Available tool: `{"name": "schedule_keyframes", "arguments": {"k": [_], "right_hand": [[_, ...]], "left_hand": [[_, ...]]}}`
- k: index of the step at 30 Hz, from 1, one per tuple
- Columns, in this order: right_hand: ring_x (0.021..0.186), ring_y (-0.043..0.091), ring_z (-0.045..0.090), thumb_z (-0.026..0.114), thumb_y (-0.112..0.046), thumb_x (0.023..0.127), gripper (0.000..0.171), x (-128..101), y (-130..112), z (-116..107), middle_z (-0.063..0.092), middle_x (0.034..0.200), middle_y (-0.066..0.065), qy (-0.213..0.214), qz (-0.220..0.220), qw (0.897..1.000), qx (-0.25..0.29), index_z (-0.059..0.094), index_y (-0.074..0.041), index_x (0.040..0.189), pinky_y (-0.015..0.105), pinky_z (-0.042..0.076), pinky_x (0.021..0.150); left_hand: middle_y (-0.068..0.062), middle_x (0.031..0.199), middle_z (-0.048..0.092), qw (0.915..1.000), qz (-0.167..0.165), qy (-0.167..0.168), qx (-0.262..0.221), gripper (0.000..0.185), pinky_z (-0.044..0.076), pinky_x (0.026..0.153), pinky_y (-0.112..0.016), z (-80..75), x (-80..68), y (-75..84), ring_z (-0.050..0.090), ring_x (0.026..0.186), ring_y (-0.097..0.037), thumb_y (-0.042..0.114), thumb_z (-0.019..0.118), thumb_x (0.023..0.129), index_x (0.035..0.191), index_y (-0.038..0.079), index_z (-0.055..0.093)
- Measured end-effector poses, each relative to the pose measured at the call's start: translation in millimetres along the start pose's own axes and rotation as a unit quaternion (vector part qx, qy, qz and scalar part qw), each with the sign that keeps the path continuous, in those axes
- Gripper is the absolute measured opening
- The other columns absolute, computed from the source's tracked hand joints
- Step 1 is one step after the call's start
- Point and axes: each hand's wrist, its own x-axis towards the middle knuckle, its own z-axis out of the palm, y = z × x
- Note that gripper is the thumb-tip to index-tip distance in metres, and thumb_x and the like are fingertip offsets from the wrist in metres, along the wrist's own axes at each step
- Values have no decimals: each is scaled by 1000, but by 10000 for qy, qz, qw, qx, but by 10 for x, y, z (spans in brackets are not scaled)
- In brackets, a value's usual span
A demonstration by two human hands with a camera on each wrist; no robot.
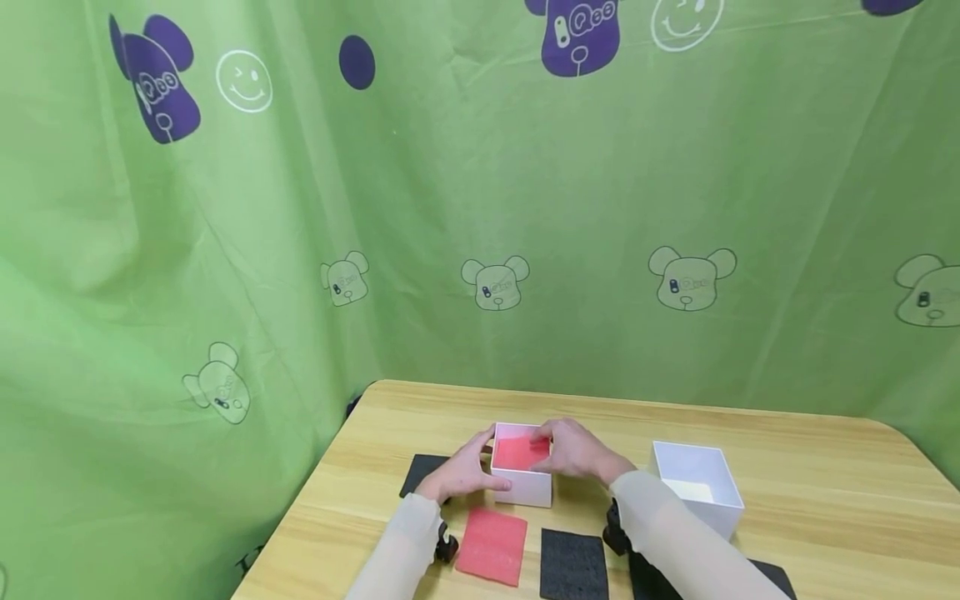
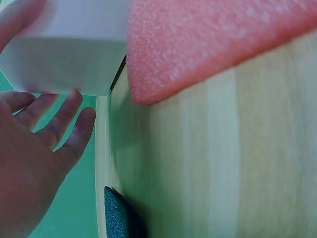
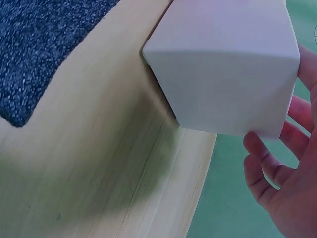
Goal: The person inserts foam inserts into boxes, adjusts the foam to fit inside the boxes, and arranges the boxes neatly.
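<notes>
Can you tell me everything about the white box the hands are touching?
The white box is a small open-topped cube with thin, smooth walls that look like card or plastic. It stands upright on the wooden table, near its middle. A red foam square lies inside it. The left hand rests against its left side, thumb on the front wall. The right hand reaches over its right rim, fingers above the foam inside.

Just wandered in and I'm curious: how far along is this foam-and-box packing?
Done: one red foam sheet already lies inside the white box. In hand: the left hand and right hand steady that box. Left: a red sheet and black sheets lie on the table; a second box holds none.
</notes>
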Motion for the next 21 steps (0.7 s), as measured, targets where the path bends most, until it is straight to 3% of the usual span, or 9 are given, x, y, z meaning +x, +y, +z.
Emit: {"name": "schedule_keyframes", "arguments": {"k": [6,9,13,21], "right_hand": [[97,21,58,84,-33,68,46,-16,-26,-22,67,101,0,87,-4,9999,-145,71,-8,105,40,46,87],[103,23,57,82,-34,71,47,-25,-48,-62,67,106,1,97,93,9999,-35,70,-9,109,43,42,94],[113,29,54,80,-32,75,47,-51,-70,-135,64,115,4,151,130,9994,271,68,-9,113,49,38,99],[116,34,52,77,-31,79,51,-125,-59,-263,60,124,11,201,108,9982,558,63,-8,122,50,43,93]], "left_hand": [[-1,126,47,9999,-99,46,33,98,46,87,-30,8,-12,-2,50,113,-20,19,81,75,152,17,20],[-1,127,47,9999,-141,44,9,99,46,87,-31,6,-11,3,50,113,-20,21,81,75,152,18,19],[-2,127,46,9999,-126,13,-57,101,45,89,-33,5,-13,2,50,114,-22,21,81,75,152,15,17],[-5,144,35,9994,-168,31,-295,107,40,98,-40,19,-11,-22,42,125,-26,19,81,75,153,11,8]]}}
